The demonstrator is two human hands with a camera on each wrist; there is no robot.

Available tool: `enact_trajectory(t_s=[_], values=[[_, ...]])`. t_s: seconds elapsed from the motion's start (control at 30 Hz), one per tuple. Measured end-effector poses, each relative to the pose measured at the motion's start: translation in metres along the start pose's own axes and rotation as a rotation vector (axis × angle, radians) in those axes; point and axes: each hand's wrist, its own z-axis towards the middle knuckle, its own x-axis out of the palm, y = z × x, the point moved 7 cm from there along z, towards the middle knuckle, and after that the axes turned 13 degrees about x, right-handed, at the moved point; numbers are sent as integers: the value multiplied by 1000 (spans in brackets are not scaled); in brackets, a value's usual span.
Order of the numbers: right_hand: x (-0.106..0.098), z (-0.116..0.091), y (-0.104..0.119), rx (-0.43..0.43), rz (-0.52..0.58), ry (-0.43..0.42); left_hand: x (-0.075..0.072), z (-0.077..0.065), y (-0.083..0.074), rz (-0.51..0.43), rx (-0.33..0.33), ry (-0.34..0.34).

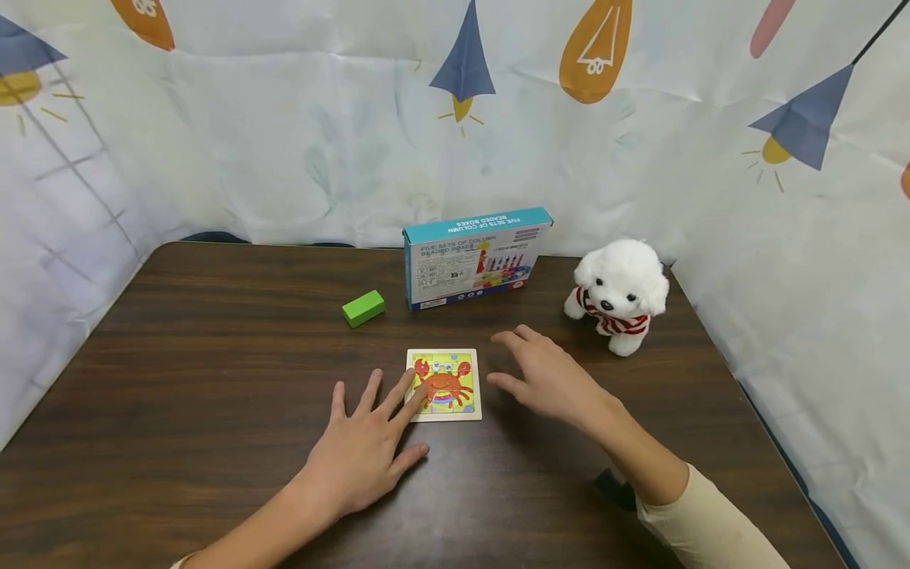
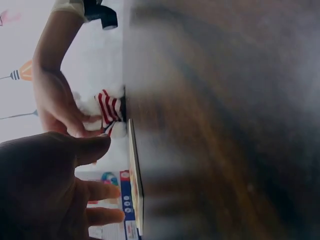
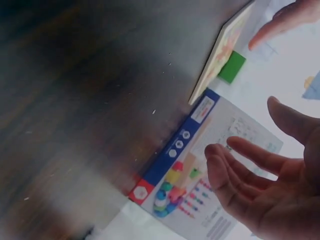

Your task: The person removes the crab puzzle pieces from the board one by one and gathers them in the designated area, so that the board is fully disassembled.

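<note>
A square wooden puzzle with a red crab on yellow lies flat on the dark table. Over its left edge spread the fingers of my left hand, straight and apart. My right hand hovers just right of the puzzle, thumb and fingers parted, with nothing between them. In the left wrist view the puzzle appears edge-on beyond the left hand. The right wrist view has the right hand with loosely bent fingers, apart from the puzzle.
Behind the puzzle stands a blue and white toy box. A green block lies to its left. At the right back is a white plush dog in a red striped scarf. A printed white curtain hangs behind the table.
</note>
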Motion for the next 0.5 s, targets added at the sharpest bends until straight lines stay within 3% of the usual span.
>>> enact_trajectory(t_s=[0.23,0.5], values=[[9,17,15,-47,-8,52,6,7,-7,-46,52,47],[21,36,35,-114,-25,126,9,7,-10,-84,111,52]])
